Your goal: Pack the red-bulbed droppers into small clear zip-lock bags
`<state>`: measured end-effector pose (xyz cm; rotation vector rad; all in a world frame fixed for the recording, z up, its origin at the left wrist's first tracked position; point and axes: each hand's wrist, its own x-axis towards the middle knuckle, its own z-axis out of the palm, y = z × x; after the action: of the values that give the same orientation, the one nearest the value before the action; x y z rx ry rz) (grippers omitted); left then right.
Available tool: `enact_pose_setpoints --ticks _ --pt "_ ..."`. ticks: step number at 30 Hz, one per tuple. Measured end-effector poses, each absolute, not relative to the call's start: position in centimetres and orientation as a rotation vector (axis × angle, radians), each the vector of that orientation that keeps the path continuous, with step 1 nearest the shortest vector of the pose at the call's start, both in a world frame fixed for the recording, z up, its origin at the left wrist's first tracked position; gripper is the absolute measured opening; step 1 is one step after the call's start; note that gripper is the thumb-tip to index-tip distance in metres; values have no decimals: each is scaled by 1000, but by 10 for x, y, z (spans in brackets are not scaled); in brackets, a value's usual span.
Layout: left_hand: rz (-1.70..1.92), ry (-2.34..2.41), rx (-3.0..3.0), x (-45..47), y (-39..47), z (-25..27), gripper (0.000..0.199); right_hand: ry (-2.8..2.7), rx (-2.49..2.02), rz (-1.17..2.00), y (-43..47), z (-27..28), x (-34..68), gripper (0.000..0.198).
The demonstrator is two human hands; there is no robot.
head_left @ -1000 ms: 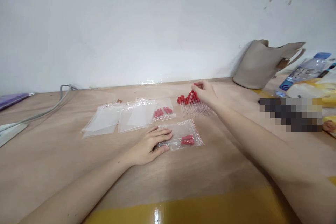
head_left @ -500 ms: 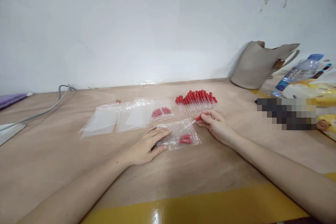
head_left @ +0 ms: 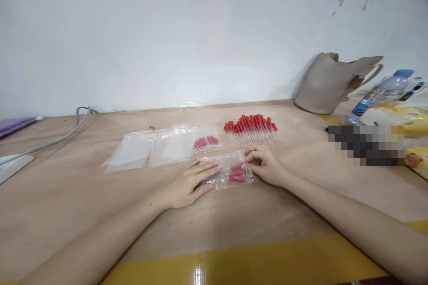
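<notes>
A pale wall (head_left: 150,40), marked by a brown scuff at upper right, rises behind a brown worktop (head_left: 67,205) with glossy yellow tape (head_left: 234,256) along its near edge. At the right stands a grey-beige handbag (head_left: 321,87); beside it leans a blue-capped bottle (head_left: 384,91), whose label bears a round mark on blue, its lettering too blurred to read. Yellow packs (head_left: 388,116) lie in front. A grey cable (head_left: 60,140) crosses the left side.

The left hand (head_left: 189,185) lies flat on a clear bag (head_left: 222,158), its grip spread, thumb apart, pressing rather than clasping. The right hand (head_left: 267,164) is at the bag's red-lined end, its grip nearly closed; whether it pinches anything I cannot tell. More clear bags (head_left: 174,147) lie behind, one containing droppers.

Loose red-topped droppers (head_left: 249,127) lie fanned beyond the right hand; three red tops (head_left: 236,173) show inside the bag under the left.
</notes>
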<state>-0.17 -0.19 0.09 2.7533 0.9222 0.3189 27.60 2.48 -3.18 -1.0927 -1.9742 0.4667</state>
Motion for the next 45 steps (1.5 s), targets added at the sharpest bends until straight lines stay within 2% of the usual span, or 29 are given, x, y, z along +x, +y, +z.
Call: enact_pose_setpoints --ticks 7,17,23,27,34,37,40,45 --pt "318 931 2742 -2 -2 1 43 -2049 -1103 359 24 -26 279 11" --pt "294 933 2751 -3 -2 2 43 -1963 -1725 86 89 8 246 18" --pt "276 948 2737 -2 -3 3 43 -1917 -1945 137 121 1 228 33" --pt "280 938 2742 -2 -3 3 43 -1859 -2004 174 122 5 226 32" --pt "285 937 2740 -2 -2 3 43 -1840 -1706 121 83 24 246 19" --pt "270 941 2746 -3 -2 2 43 -1705 -1470 385 65 26 265 14" --pt "277 927 2752 -4 -1 1 43 -1509 -1247 695 55 27 282 20" --pt "282 941 2750 -3 -2 1 43 -1355 -1094 803 47 28 296 29"
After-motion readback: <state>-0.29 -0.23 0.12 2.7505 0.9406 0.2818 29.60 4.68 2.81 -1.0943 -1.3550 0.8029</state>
